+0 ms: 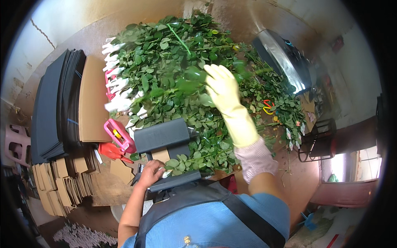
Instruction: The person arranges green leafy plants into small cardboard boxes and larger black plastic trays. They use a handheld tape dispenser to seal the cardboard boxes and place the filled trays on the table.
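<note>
My bare left hand (pixel 151 174) is curled at the near edge of the table. Its fingers close on a white-wrapped flower head (pixel 167 174), whose leafy stem (pixel 198 161) runs right across black corrugated cardboard (pixel 175 181). My right hand (pixel 221 86), in a long pale-yellow rubber glove, reaches over the pile of leafy stems (pixel 173 59). A blurred leafy stem (pixel 172 90) passes under its fingers and appears gripped; the palm side is hidden. White-wrapped heads (pixel 116 83) line the pile's left side. A folded black corrugated sheet (pixel 162 135) lies beyond my left hand.
Stacked black cardboard (pixel 51 105) and brown cardboard (pixel 94 99) stand left. A pink tape dispenser (pixel 119 135) and a red glove (pixel 113 152) lie nearby. Small brown cardboard pieces (pixel 63 183) fill the left corner. Scissors (pixel 268 107) and silvery sheeting (pixel 287 65) lie right.
</note>
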